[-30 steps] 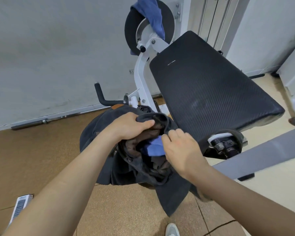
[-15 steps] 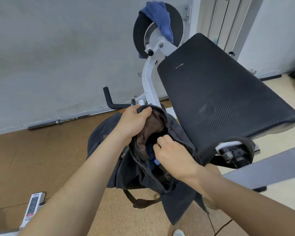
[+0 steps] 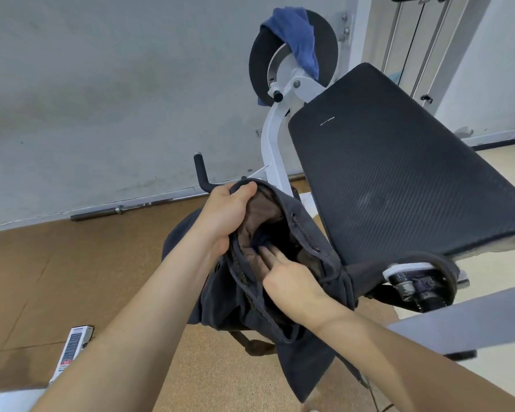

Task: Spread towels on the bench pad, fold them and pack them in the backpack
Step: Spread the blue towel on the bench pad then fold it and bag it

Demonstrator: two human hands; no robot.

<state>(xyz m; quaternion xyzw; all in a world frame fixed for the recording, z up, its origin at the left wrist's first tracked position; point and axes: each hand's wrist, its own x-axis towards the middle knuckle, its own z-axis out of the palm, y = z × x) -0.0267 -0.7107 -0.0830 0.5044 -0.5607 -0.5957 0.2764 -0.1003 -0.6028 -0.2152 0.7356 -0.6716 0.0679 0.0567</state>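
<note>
A dark grey backpack (image 3: 309, 233) with a brown lining hangs open beside the black bench pad (image 3: 399, 179). My left hand (image 3: 226, 212) grips its top rim and holds the mouth wide. My right hand (image 3: 289, 281) reaches into the opening, fingers extended and pressing down inside. A folded blue towel (image 3: 262, 237) shows only as a dark patch deep in the bag. A second blue towel (image 3: 301, 43) hangs over the black round disc at the top of the machine. The bench pad is bare.
The white machine frame (image 3: 272, 144) rises behind the backpack, with a black handle (image 3: 201, 173) to its left. A steel bar (image 3: 125, 208) lies along the grey wall. A white barcoded device (image 3: 72, 349) lies on the brown floor at lower left.
My right hand has pushed the blue towel from the bag's mouth down inside, and its fingers have spread flat. My left hand has lifted the rim higher.
</note>
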